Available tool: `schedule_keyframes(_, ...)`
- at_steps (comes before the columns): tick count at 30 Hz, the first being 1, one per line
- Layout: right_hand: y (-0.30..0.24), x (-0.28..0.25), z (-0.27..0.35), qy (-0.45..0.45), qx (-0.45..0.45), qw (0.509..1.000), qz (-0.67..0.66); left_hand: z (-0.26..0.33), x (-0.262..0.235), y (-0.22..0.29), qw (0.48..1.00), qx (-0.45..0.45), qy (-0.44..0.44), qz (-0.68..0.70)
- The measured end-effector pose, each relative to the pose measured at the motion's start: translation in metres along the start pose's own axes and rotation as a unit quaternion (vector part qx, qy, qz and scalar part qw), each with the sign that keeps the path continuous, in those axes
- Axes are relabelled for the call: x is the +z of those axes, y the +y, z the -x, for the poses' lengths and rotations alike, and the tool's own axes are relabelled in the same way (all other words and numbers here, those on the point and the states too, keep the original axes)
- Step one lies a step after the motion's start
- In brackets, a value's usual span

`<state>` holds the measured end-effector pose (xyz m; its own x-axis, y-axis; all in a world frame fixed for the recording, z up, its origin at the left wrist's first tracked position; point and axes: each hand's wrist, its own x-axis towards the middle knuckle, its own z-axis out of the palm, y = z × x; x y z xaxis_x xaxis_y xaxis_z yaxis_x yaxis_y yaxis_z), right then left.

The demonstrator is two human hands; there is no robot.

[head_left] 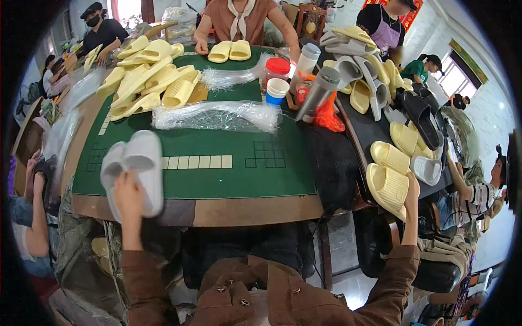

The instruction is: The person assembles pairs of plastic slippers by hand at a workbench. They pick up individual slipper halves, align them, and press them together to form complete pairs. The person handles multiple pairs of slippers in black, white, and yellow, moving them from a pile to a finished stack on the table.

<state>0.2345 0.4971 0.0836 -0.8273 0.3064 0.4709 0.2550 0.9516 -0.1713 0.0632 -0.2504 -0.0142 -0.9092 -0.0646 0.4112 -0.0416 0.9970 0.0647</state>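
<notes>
- The pair of pale gray slippers (147,174) is up over the near left edge of the green mat (234,182), heels toward the person and toes pointing away.
- The left hand (129,194) is on the heel end, right in the middle where the two slippers meet. Its back faces up and its fingers bend closed on both; I can't see the thumb well.
- The left forearm comes straight up from the lap side, with the brown sleeve (144,277) ending below the wrist.
- Away to the right, a pair of ribbed yellow slippers (387,190) tilts beside the black table (356,117).
- The right hand (412,195) pinches that pair's right side, by the heels. Some fingers hide underneath. The arm reaches out wide.
- Past the gray pair, a clear plastic bundle (217,117) lies across the mat.
- Behind it sits a big heap of yellow slippers (147,81).
</notes>
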Motion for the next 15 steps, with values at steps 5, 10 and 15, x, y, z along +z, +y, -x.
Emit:
schedule_keyframes(5,-0.031,-0.01,-0.001,-0.026,-0.026,0.999,-0.037,-0.044,0.013,-0.122,0.99,-0.086,0.029,-0.107)
schedule_keyframes(10,-0.051,-0.014,0.014,-0.077,0.087,0.993,-0.024,-0.06,0.005,-0.127,0.98,-0.153,0.01,-0.125)
schedule_keyframes(15,-0.155,-0.004,0.023,-0.07,0.012,0.977,-0.2,-0.049,0.009,-0.106,0.985,-0.103,0.139,-0.02)
